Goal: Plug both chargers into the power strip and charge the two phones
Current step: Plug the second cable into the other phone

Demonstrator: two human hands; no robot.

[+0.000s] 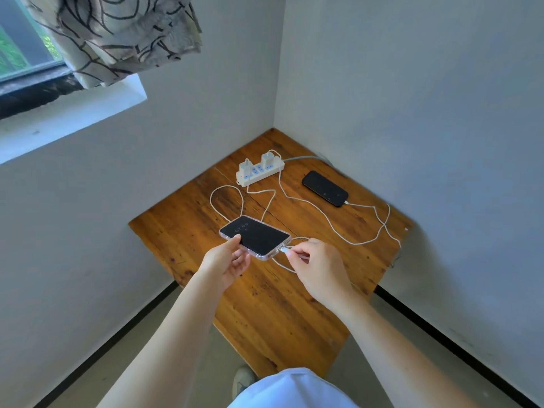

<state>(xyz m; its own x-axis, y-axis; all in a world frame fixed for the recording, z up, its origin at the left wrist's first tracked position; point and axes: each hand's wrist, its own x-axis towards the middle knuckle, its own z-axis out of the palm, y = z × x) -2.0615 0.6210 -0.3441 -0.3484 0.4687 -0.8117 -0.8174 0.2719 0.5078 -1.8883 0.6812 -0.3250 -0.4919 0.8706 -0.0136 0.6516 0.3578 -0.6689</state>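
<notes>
A white power strip (260, 172) lies at the back of the wooden table (265, 304), with two white chargers (245, 165) (268, 158) plugged into it. A black phone (325, 188) lies flat at the back right, a white cable (365, 208) in its near end. My left hand (226, 260) holds a second phone in a clear case (255, 237) just above the table, screen lit. My right hand (316, 265) pinches the plug of the other white cable (287, 250) at that phone's near-right end; whether it is fully seated I cannot tell.
The table fills a corner between two grey walls. Both white cables loop loosely across the tabletop (226, 201). A window with a patterned curtain (117, 33) is at the upper left. My shoe (243, 381) shows on the floor below the table's near edge.
</notes>
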